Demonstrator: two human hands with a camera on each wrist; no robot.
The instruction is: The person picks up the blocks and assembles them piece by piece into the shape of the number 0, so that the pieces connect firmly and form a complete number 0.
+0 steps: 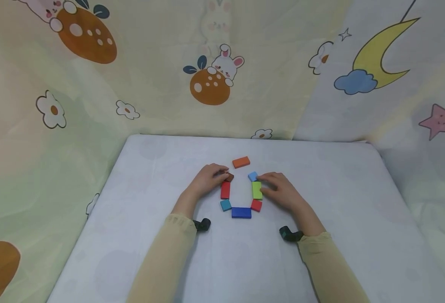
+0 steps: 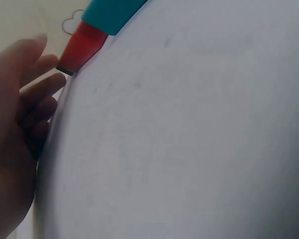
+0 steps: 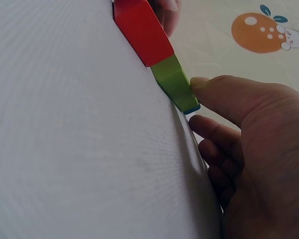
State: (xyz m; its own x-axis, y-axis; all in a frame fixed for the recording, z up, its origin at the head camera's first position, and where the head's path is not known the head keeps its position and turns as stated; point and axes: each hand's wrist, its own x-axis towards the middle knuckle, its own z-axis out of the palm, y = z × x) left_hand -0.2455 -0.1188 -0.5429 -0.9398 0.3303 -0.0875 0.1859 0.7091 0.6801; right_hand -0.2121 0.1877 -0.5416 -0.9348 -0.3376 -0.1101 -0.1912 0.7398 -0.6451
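Small coloured blocks form a loop. My left hand (image 1: 209,180) is at its upper left, thumb and forefinger at a brown block (image 1: 230,177), which they partly cover. Below come a red block (image 1: 225,190), a teal block (image 1: 225,205) and a dark blue block (image 1: 241,213). On the right side, my right hand (image 1: 281,191) rests its thumb against a green block (image 1: 257,190); its forefinger touches a light blue block (image 1: 252,176). A smaller red block (image 1: 256,205) lies below the green one. An orange block (image 1: 241,162) lies apart at the top.
The blocks lie on a white-covered table (image 1: 150,261). A patterned cloth (image 1: 150,63) hangs behind and beside the table. Each wrist wears a small black camera: the left one (image 1: 203,224) and the right one (image 1: 290,234).
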